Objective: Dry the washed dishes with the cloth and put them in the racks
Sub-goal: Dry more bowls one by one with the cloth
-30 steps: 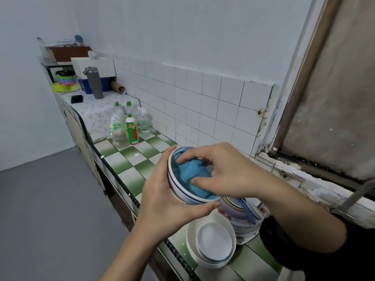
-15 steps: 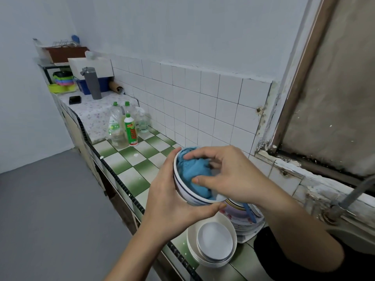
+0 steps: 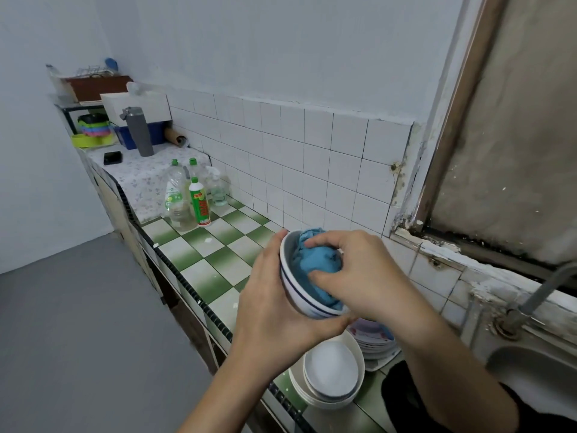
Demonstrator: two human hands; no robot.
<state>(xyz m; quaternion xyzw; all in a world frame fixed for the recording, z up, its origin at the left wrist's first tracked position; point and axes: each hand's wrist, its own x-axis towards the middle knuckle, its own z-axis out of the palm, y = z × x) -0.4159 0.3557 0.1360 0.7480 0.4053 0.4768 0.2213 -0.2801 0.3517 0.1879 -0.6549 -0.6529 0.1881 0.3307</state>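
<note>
A white bowl with blue rim lines [image 3: 299, 295] is held tilted above the counter, cupped from below and behind by my left hand [image 3: 274, 303]. My right hand [image 3: 362, 276] grips a bunched blue cloth [image 3: 315, 266] and presses it into the bowl's inside. Under the hands sits a stack of white bowls [image 3: 331, 375] on the counter, and beside it a pile of patterned plates [image 3: 376, 339], partly hidden by my right forearm. A wire rack [image 3: 93, 71] stands on a shelf at the counter's far end.
The green-and-white tiled counter [image 3: 199, 260] runs along the wall. Several detergent bottles [image 3: 187, 195] stand mid-counter. Further back are a grey flask [image 3: 139, 131], a black box [image 3: 112, 157] and coloured tubs [image 3: 93, 132]. A steel sink [image 3: 537, 370] and tap [image 3: 543, 289] are at right.
The bowl and both hands have stayed over the dish stack while my right hand worked the cloth round inside the bowl. The camera view has shifted slightly to the right.
</note>
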